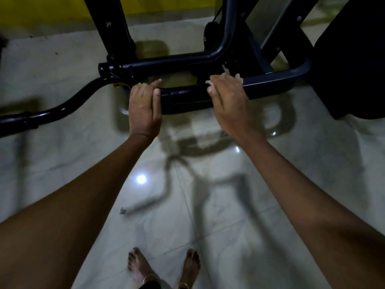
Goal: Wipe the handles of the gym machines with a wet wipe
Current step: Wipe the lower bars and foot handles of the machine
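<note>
A dark padded handle [187,97] of a black gym machine runs left to right in the middle of the view. My left hand [144,107] grips its left end, with the thumb along the near side. My right hand [227,97] lies over the handle further right, fingers curled over the top. Bits of a white wet wipe [209,83] show under that hand at the fingertips and at the far edge. Most of the wipe is hidden beneath the palm.
A curved black bar [52,111] leaves the machine to the left. A second frame tube [177,59] runs behind the handle, with uprights above. A black pad [352,59] stands at the right. The glossy tiled floor [187,205] shows my bare feet [164,268] below.
</note>
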The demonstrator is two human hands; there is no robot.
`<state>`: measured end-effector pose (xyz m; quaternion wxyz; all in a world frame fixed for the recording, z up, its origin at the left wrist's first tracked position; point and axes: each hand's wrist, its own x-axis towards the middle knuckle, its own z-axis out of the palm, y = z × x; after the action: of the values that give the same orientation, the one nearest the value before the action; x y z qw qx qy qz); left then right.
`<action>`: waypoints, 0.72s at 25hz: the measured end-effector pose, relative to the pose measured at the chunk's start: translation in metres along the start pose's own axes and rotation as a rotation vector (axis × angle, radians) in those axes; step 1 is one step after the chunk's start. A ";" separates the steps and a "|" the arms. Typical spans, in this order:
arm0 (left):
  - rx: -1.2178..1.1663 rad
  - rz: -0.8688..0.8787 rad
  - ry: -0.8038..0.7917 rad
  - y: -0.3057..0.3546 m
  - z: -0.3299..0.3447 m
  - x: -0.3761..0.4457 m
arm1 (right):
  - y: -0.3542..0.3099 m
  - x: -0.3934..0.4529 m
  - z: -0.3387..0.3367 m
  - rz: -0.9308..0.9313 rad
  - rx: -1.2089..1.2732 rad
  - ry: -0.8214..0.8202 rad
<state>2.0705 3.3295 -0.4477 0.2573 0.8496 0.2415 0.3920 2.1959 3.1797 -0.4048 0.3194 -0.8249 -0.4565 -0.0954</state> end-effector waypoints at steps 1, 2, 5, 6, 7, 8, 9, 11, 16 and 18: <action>-0.003 -0.005 0.001 0.000 0.000 0.000 | 0.002 -0.005 -0.003 -0.056 -0.050 -0.064; -0.002 -0.008 0.001 0.000 -0.001 -0.001 | 0.007 -0.010 -0.009 -0.109 -0.099 -0.113; 0.005 -0.010 -0.004 0.003 -0.002 -0.001 | 0.016 -0.004 -0.025 0.001 -0.138 -0.195; 0.006 -0.013 -0.004 0.004 -0.002 0.000 | 0.012 0.005 -0.023 0.076 -0.140 -0.212; 0.010 -0.018 -0.003 0.004 -0.001 0.000 | 0.003 0.013 -0.020 0.118 -0.161 -0.230; 0.020 -0.023 0.001 0.003 -0.001 0.000 | -0.007 0.017 -0.017 0.111 -0.190 -0.253; 0.033 -0.026 0.004 0.003 -0.001 0.000 | -0.014 0.015 -0.014 0.060 -0.211 -0.281; 0.057 -0.023 -0.001 0.003 -0.001 -0.001 | -0.012 -0.002 -0.018 -0.087 -0.250 -0.362; 0.063 -0.004 0.010 0.001 0.000 0.000 | -0.006 -0.004 -0.026 0.077 -0.296 -0.444; 0.059 -0.012 0.014 0.001 0.001 0.000 | -0.028 0.007 -0.015 0.094 -0.289 -0.428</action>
<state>2.0715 3.3286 -0.4477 0.2327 0.8525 0.2597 0.3893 2.1794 3.1857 -0.3774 0.0988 -0.8838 -0.4562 0.0320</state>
